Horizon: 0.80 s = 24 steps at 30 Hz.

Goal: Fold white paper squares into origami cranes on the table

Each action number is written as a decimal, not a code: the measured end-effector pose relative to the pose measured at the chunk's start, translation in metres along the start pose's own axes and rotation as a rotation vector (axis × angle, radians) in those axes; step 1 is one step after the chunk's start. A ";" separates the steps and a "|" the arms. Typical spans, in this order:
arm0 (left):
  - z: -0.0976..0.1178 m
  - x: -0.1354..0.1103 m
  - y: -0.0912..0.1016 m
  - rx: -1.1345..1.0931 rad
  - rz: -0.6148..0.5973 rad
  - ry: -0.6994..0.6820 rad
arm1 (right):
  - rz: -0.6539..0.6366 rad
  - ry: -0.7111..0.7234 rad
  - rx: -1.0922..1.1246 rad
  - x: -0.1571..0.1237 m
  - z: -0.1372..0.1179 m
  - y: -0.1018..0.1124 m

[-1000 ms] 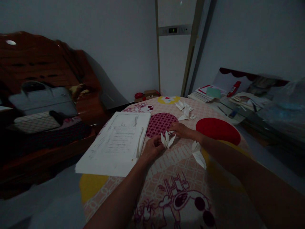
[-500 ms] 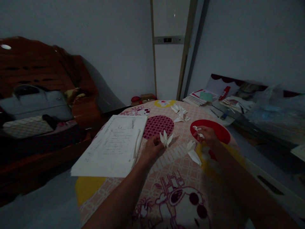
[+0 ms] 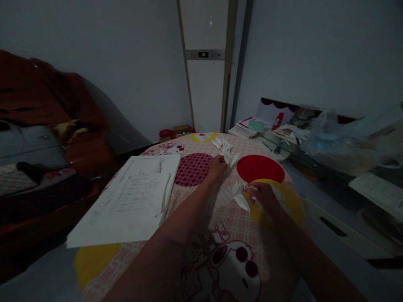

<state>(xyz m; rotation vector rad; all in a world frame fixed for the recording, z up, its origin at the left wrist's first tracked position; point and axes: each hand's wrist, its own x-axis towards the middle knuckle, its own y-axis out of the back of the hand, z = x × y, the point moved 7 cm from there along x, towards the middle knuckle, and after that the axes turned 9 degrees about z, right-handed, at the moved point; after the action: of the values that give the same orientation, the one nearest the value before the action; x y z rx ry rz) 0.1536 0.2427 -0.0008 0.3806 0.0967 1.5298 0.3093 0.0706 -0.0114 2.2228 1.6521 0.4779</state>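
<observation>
My left hand [image 3: 217,164] reaches across the round table, its fingers pinched on a white folded paper figure [image 3: 231,158]. That figure sits beside a small pile of similar folded papers [image 3: 221,144] at the far edge. My right hand [image 3: 262,197] rests closed on the yellow patch of the patterned tablecloth [image 3: 220,235], gripping a small white paper scrap [image 3: 247,186]. Another folded white paper piece [image 3: 241,200] lies just left of that hand.
A stack of printed sheets [image 3: 132,197] lies on the table's left side. A tall white appliance [image 3: 206,63] stands against the back wall. Books and clutter [image 3: 283,130] fill a low surface at right. A wooden bench with a grey bag [image 3: 28,147] is at left.
My left hand carried the folded figure from the table's middle out to the far pile. My right hand drew back toward me with the scrap. The view has swung right.
</observation>
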 end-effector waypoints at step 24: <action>-0.001 -0.005 0.001 -0.032 -0.043 -0.075 | 0.031 -0.177 0.500 0.005 0.013 -0.014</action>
<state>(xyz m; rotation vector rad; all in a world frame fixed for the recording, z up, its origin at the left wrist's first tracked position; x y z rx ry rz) 0.1520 0.2379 -0.0020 0.4071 0.0213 1.4713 0.3047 0.0788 -0.0287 2.5435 1.7880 -0.1472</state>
